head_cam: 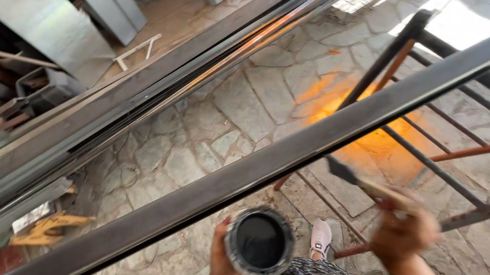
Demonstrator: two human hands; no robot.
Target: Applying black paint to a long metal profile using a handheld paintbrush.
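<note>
While black paint fills the tin (259,242), the brush (360,182) blurs.

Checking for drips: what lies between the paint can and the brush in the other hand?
In the head view, only stone floor and a pale shoe show between the paint can and the brush.

A single head-worn camera is looking steeply down and forward from the person's own standpoint, tilting so the long dark metal bar (296,146) is running diagonally across the frame. It is sitting close above the left hand (223,261) and right hand (402,233) at the lower edge, while the stone-paved floor (251,102) is stretching farther off beyond.
</note>
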